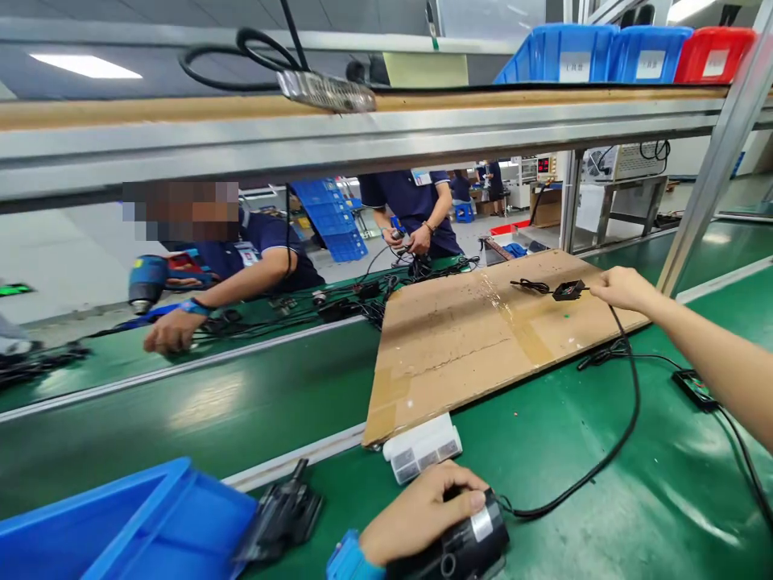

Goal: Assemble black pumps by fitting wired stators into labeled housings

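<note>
Head view, standing by the bench. The right hand (622, 288) is pinching a black cable (635, 395), thumb and fingertips pressed together just beside a small open black box (568, 292). The box is sitting on a cardboard sheet (447, 338), near its far right edge, with a short coiled lead (531, 285) lying next to it. The cable is looping down past the sheet to a black device (477, 548) at the near edge. The left hand (431, 507) is clasping this device from above, its thumb lying near a white label; a blue band is circling the wrist.

Around them: a white piece (423, 449) with grey squares is lying against the cardboard's near corner. An opened case (694, 389) is resting on the green worktop (561, 451), below the right forearm. To the left, a dark part (287, 511) is leaning by a blue bin (181, 515).

Beyond, one co-worker's hand (175, 330) is reaching down to the green surface; another co-worker (407, 209) is handling something small. Blue and red bins (649, 56) are lining the shelf overhead.
</note>
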A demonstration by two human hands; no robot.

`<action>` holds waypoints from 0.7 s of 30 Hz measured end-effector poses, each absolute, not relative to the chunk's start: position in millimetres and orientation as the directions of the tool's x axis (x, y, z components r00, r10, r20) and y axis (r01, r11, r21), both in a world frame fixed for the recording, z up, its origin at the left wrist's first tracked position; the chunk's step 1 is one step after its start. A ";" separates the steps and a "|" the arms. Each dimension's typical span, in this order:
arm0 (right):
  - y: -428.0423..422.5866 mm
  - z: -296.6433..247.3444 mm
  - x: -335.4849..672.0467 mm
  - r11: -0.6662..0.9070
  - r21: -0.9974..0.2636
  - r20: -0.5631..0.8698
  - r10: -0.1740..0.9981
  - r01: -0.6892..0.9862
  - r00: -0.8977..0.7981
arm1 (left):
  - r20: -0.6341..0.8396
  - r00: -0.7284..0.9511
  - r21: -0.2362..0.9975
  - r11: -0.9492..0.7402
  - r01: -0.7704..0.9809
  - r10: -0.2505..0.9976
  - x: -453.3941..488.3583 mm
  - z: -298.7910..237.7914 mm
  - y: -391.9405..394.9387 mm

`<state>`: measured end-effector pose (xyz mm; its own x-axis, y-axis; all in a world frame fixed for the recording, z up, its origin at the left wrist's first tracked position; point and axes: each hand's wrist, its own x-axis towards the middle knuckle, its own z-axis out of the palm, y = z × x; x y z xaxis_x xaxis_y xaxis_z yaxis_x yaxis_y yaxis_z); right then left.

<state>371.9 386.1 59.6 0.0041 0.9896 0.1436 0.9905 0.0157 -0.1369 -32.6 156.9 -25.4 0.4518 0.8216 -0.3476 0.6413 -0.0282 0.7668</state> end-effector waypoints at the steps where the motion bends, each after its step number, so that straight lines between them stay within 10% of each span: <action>1: 366.6 65.5 385.7 0.051 -0.118 0.148 0.988 0.992 -0.034 | -0.376 0.464 0.757 -0.022 0.653 0.802 -31.7 -20.2 157.7; 12: 145.4 -56.1 474.0 0.155 -0.099 0.081 0.986 0.983 -0.148 | -0.648 0.512 0.396 -0.325 0.859 0.563 14.6 36.2 185.1; 21: 200.5 -83.5 467.7 0.534 -0.211 0.271 0.837 0.819 -0.476 | -0.532 0.426 0.321 -0.291 0.901 0.732 15.3 34.9 158.1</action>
